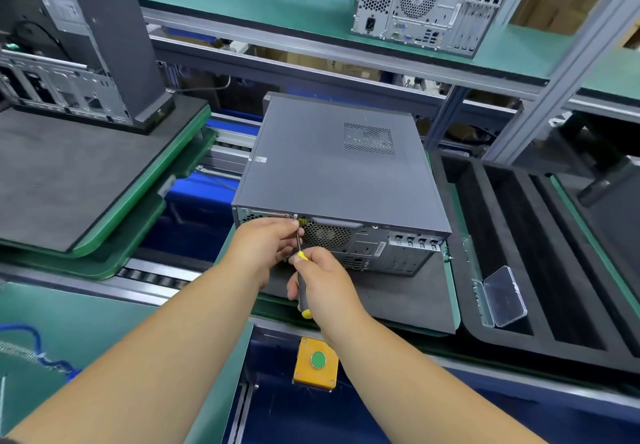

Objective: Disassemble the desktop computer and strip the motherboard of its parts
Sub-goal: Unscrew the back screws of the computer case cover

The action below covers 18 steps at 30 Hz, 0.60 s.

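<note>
A dark grey desktop computer (329, 166) lies flat on a foam-topped pallet (398, 301), its rear panel with fan grille and ports facing me. My right hand (325, 284) grips the black-and-yellow handle of a screwdriver (302, 260). Its shaft points up to a screw (295, 216) at the top edge of the rear panel. My left hand (266, 246) pinches the shaft just below the tip, its fingers against the panel.
A black foam tray (554, 270) with long slots sits right of the pallet, holding a clear plastic box (504, 296). A yellow button box (316, 363) is on the near rail. Another pallet (69, 180) with an opened case stands left; a silver tower (429, 3) is on the shelf.
</note>
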Available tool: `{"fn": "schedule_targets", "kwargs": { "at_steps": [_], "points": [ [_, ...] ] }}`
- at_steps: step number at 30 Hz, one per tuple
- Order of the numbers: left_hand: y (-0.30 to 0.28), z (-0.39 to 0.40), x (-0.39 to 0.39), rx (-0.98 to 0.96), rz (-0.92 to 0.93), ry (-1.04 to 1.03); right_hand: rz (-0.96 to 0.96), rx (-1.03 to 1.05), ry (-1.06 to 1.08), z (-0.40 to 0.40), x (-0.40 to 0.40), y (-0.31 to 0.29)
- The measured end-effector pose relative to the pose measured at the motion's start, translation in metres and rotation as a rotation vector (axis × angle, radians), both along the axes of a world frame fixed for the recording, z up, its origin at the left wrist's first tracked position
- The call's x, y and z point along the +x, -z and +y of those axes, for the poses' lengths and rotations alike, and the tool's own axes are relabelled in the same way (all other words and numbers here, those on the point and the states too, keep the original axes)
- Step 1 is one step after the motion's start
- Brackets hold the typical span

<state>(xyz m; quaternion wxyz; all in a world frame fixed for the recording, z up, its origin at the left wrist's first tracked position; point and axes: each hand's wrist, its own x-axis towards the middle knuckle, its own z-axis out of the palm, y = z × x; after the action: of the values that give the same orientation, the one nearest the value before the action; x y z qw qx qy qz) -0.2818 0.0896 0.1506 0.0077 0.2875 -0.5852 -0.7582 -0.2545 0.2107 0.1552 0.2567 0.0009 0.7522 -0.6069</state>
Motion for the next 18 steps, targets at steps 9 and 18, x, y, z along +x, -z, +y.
{"fn": "schedule_targets", "kwargs": {
  "at_steps": [9,18],
  "points": [
    [0.0,-0.001,-0.001,-0.007,0.014,0.006,0.007,-0.012,0.03,-0.003,0.0,0.001],
    [-0.003,-0.004,0.002,-0.193,0.0,0.066,-0.055,-0.123,0.148,-0.021,0.01,0.004]
  ]
}}
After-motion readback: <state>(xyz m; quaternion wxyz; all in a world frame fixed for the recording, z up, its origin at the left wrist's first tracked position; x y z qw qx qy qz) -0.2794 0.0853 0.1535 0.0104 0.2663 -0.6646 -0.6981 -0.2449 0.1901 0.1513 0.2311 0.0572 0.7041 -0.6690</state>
